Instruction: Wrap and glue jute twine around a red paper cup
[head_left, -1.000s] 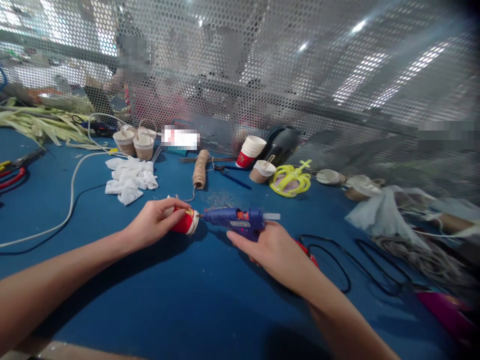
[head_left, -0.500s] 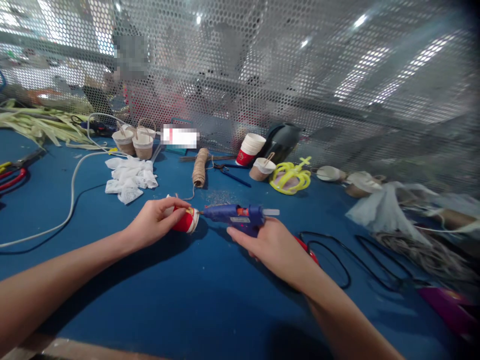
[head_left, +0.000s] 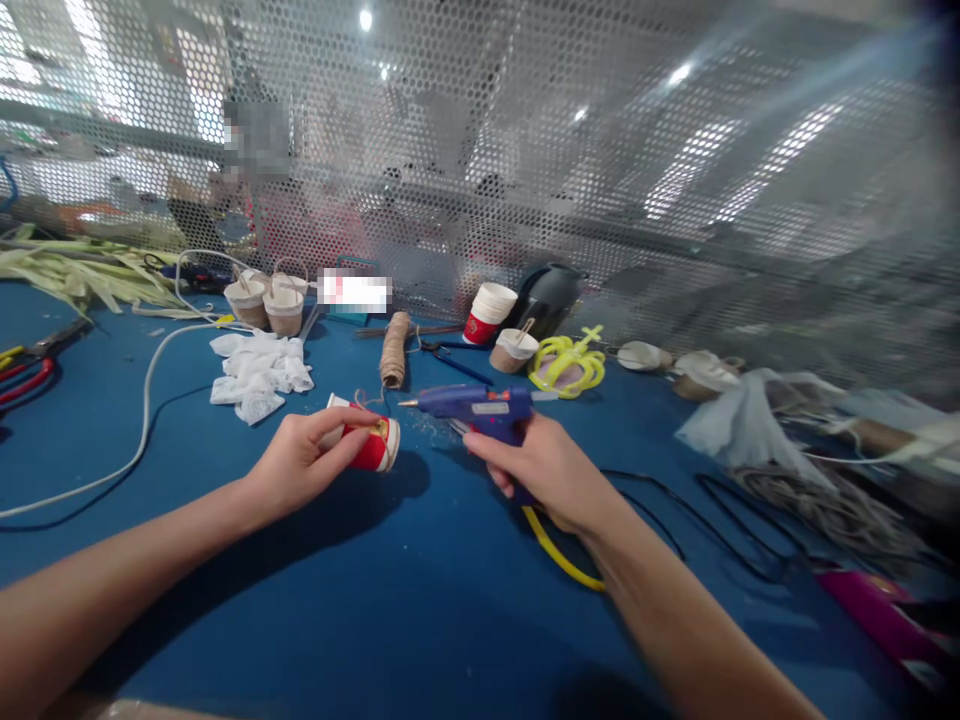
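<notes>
A red and white paper cup (head_left: 384,447) lies on its side in my left hand (head_left: 304,455), the thumb and fingers closed on it. Twine runs from the cup toward a spool of brown twine (head_left: 395,350) behind it. My right hand (head_left: 551,462) grips a blue hot glue gun (head_left: 480,405) by its handle. The gun's metal nozzle points left, just above and right of the cup's rim, apart from it. A clear glue stick (head_left: 545,396) sticks out of its back. The right index finger is partly hidden at the trigger.
On the blue table (head_left: 405,610) lie white lace (head_left: 262,370), wrapped cups with handles (head_left: 285,305), stacked paper cups (head_left: 489,313), blue-handled pliers (head_left: 461,366) and a yellow crown shape (head_left: 568,362). Red-handled cutters (head_left: 34,372) lie left, cords (head_left: 735,510) right. A perforated metal screen (head_left: 450,130) stands behind.
The glue gun has lifted up and away from the cup's rim, its nozzle now apart from it. The cup has turned slightly in my left hand. The view has shifted a little.
</notes>
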